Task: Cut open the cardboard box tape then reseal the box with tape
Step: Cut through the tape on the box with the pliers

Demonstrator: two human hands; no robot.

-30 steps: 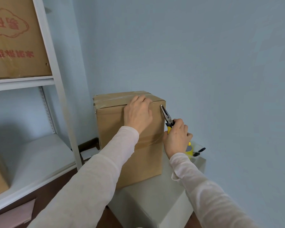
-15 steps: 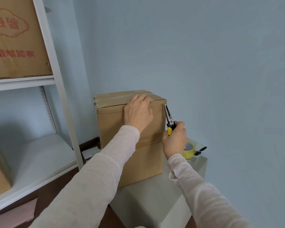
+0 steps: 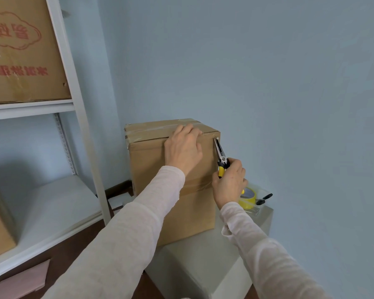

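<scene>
Right grip point(image 3: 229, 184) holds cutter point(image 3: 220, 155) against box point(image 3: 151, 169) corner, tape roll point(image 3: 249, 196) just behind.

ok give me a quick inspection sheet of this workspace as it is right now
surface: grey block, the box stands on it
job's things: cardboard box, top seam taped; yellow-handled cutter, tip at the box's top right corner; yellow tape roll on the block behind the right hand
clutter: black-handled item beside the roll, unclear what it is
grippers: left hand rests on the box's top front edge; right hand grips the cutter
cables: nothing seen
surroundings: white shelf unit with a printed carton at left; blue wall behind
</scene>
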